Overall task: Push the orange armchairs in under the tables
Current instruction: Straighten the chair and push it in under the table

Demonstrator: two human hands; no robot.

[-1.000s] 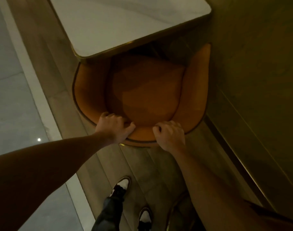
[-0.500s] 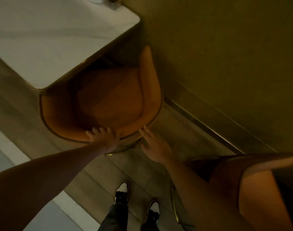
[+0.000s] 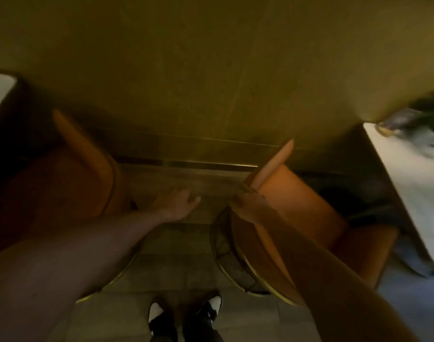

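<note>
Your right hand (image 3: 248, 206) has its grip closed on the back rim of the right armchair (image 3: 307, 213), which stands angled, seat turned toward the white counter (image 3: 408, 183) but not yet under it. Push from that one corner and it will likely swing, knocking an armrest into the wall (image 3: 211, 70). Your left hand (image 3: 176, 204) hangs spread and empty between both chairs; the left armchair (image 3: 70, 174) sits apart from it.

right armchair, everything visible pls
The right armchair is orange, upholstered, with a curved shell back, a padded seat and a gold-toned wire base. It stands on the wood floor facing the white table at right, its seat not yet under it. The right hand grips its back rim; the left hand is off it.
</note>
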